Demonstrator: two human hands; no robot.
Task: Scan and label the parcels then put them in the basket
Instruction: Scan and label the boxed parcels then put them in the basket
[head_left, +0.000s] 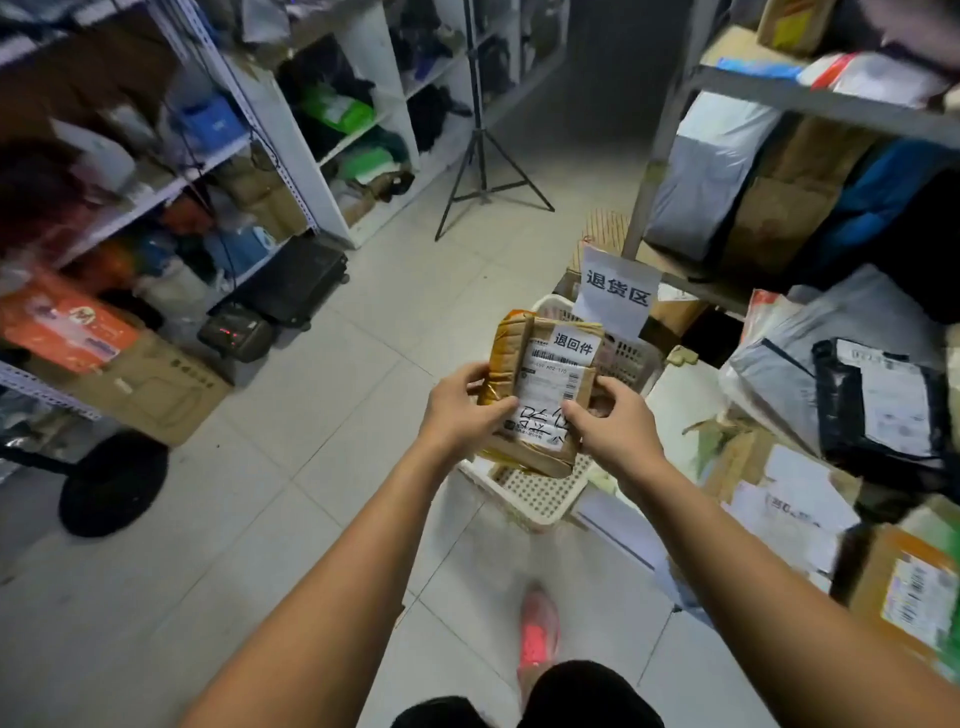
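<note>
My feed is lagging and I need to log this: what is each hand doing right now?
Left hand: grips the brown parcel at its left edge.
Right hand: grips the same parcel at its right edge.

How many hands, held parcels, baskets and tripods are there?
Hands, left hand and right hand: 2
parcel held in both hands: 1
basket: 1
tripod: 1
Total: 5
</note>
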